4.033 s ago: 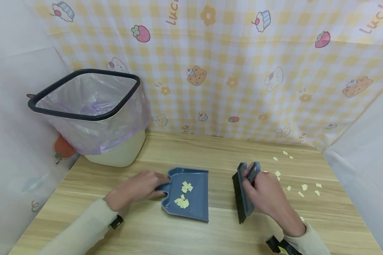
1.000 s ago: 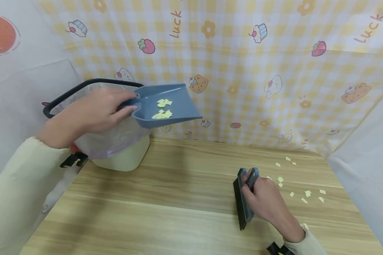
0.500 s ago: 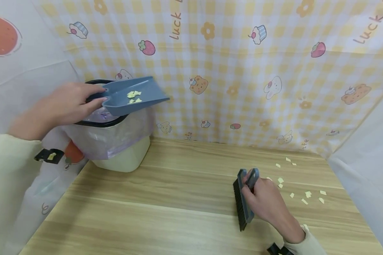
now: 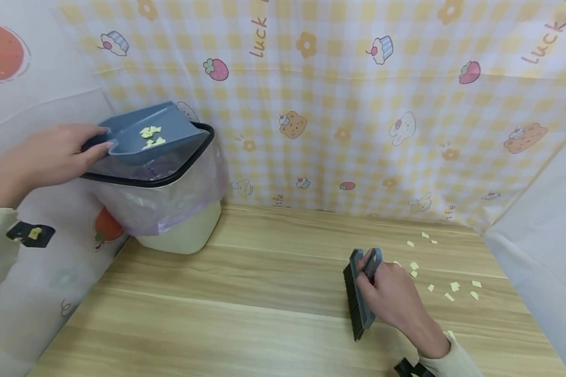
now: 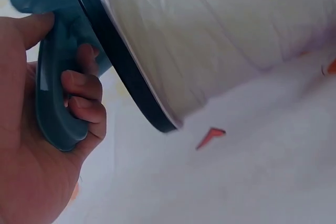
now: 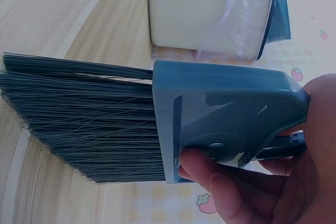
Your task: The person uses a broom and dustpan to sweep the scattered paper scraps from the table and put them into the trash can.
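Observation:
A blue-grey dustpan (image 4: 137,131) is over the mouth of the trash bin (image 4: 181,238), carrying small pale-yellow paper scraps (image 4: 152,135). My left hand (image 4: 52,154) grips its handle; in the left wrist view the fingers (image 5: 86,109) curl round the handle (image 5: 47,98). The bin has a black rim (image 4: 158,182) and a translucent liner bag (image 4: 170,201). My right hand (image 4: 398,296) holds a hand brush (image 4: 360,293) with dark bristles (image 6: 89,124) by its handle, over the right of the table. Several loose paper scraps (image 4: 455,286) lie right of that hand.
The wood-grain table (image 4: 245,293) spreads in front of me. A yellow-checked curtain (image 4: 339,104) hangs along its back edge, with white sheeting (image 4: 542,209) at the right side and more behind the bin at left.
My left hand has lifted the dustpan with its scraps off the table, then carried it left until it is over the bin. My right hand and brush have barely moved.

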`<action>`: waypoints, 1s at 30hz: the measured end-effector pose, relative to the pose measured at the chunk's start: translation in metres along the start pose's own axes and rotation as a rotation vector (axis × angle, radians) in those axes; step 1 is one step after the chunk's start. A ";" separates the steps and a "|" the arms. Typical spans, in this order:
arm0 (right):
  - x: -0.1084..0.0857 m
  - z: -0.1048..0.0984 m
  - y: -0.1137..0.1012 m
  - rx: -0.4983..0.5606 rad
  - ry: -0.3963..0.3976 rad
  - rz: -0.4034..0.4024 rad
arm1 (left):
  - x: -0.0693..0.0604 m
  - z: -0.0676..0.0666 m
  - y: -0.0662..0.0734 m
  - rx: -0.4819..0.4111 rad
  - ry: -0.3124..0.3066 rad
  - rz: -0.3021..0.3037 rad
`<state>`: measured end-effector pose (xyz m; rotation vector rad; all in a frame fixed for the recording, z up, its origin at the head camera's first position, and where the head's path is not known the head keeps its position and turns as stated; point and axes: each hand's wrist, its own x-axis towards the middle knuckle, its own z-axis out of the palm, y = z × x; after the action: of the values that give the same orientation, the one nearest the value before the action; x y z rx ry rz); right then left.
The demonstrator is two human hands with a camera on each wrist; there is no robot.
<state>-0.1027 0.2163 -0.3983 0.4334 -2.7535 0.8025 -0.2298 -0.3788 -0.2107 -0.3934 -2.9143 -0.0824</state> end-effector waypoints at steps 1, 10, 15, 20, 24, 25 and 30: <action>0.000 0.000 0.000 0.000 -0.002 0.002 | -0.001 -0.001 -0.002 0.003 -0.015 -0.010; 0.002 -0.001 0.000 -0.006 0.003 -0.005 | -0.010 -0.005 -0.012 0.051 -0.042 -0.069; 0.002 0.000 0.000 -0.015 0.003 -0.020 | -0.015 -0.005 -0.011 0.122 0.012 -0.089; 0.001 0.000 0.001 -0.012 0.005 -0.026 | -0.015 -0.006 -0.008 0.198 0.064 -0.089; 0.000 0.000 0.001 -0.008 0.004 -0.022 | -0.015 -0.007 -0.006 0.252 0.132 -0.063; 0.000 0.000 0.001 -0.008 0.005 -0.022 | -0.015 -0.006 -0.005 0.260 0.166 -0.039; 0.000 0.001 0.000 -0.019 0.014 -0.027 | -0.018 -0.005 0.002 0.356 0.426 0.210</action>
<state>-0.1029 0.2161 -0.3994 0.4590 -2.7339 0.7690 -0.2109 -0.3817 -0.2096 -0.5388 -2.3896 0.3368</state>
